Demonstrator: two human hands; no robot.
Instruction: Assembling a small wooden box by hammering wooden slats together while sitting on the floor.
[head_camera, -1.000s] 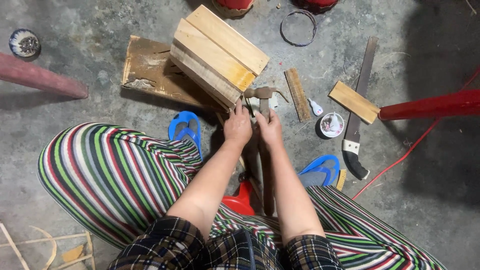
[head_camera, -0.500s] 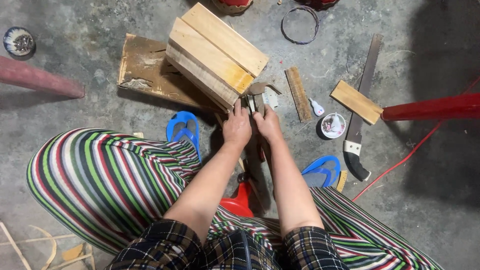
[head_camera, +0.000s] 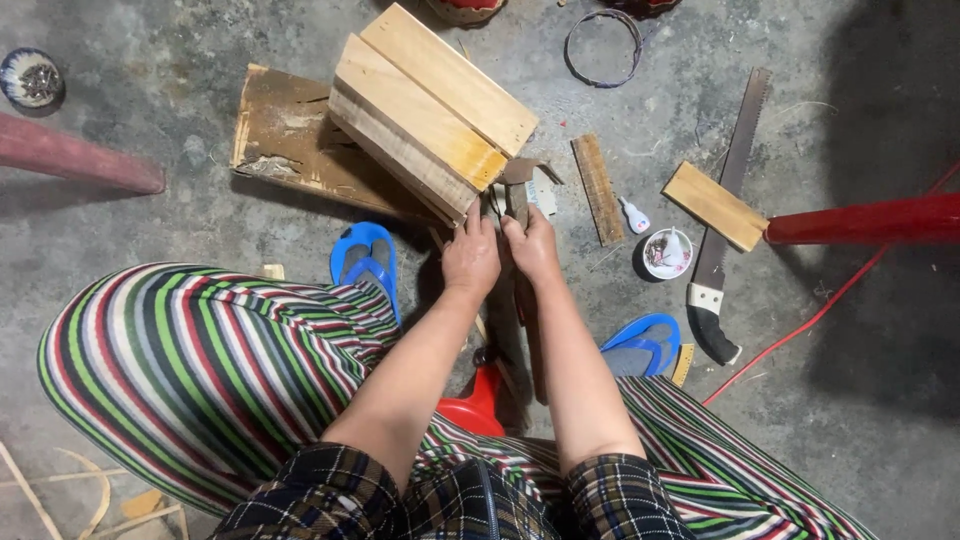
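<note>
Hands at frame center: left hand (head_camera: 470, 258) fingers curled, pressed on corner of wooden slat box (head_camera: 430, 110), upper center. Right hand (head_camera: 533, 245) fingers wrapped round hammer handle (head_camera: 517, 205), touching box corner. Saw (head_camera: 725, 215) lies right, well apart.

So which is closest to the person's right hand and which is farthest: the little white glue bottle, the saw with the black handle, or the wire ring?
From the head camera, starting at the right hand:
1. Small white glue bottle, just to its right on the concrete floor.
2. Long hand saw with black handle, farther right, past the small round tub.
3. Thin wire ring, far up by the top edge.
</note>
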